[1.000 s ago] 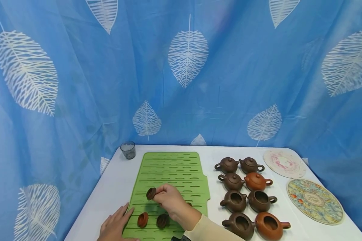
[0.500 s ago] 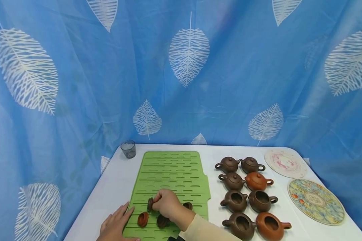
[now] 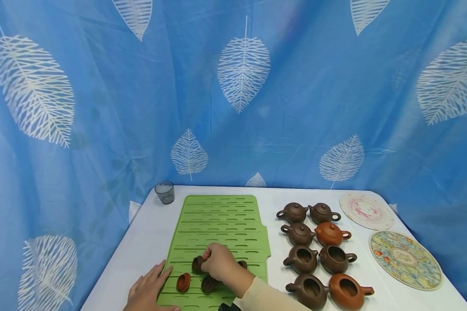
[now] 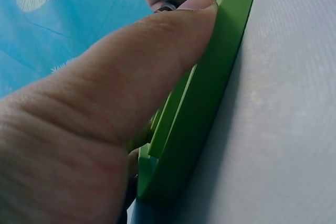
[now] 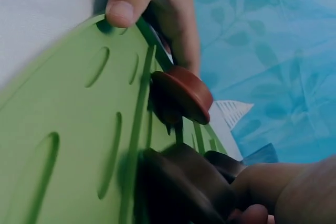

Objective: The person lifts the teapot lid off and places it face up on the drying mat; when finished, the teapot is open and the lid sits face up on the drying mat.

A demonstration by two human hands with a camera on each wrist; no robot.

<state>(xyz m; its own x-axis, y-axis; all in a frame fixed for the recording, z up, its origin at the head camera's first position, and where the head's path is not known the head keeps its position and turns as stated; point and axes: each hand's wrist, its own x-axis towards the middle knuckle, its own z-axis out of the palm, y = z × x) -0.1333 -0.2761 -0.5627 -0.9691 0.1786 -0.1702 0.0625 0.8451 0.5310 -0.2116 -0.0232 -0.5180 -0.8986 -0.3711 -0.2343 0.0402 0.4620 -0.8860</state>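
My right hand (image 3: 219,262) pinches a dark brown teapot lid (image 3: 197,264) low over the green mat (image 3: 222,211); I cannot tell whether the lid touches it. Close by on the mat lie a reddish-brown lid (image 3: 183,283) and a dark lid (image 3: 208,285), partly behind the hand. Another dark lid (image 3: 242,264) shows just past the wrist. In the right wrist view the reddish lid (image 5: 184,93) sits rim up, with a dark lid (image 5: 189,179) nearer. My left hand (image 3: 148,287) rests at the mat's lower left corner, fingers straight, its thumb (image 4: 142,61) along the mat's edge.
Right of the mat stand two columns of small teapots (image 3: 297,233), the back ones lidded, the front ones uncovered. Two round patterned mats (image 3: 406,260) lie at the far right. A grey glass cup (image 3: 165,192) stands at the back left corner. A blue curtain hangs behind.
The right hand has lowered the dark lid toward the mat and turned it, then shifted it slightly right. The left hand stays in place.
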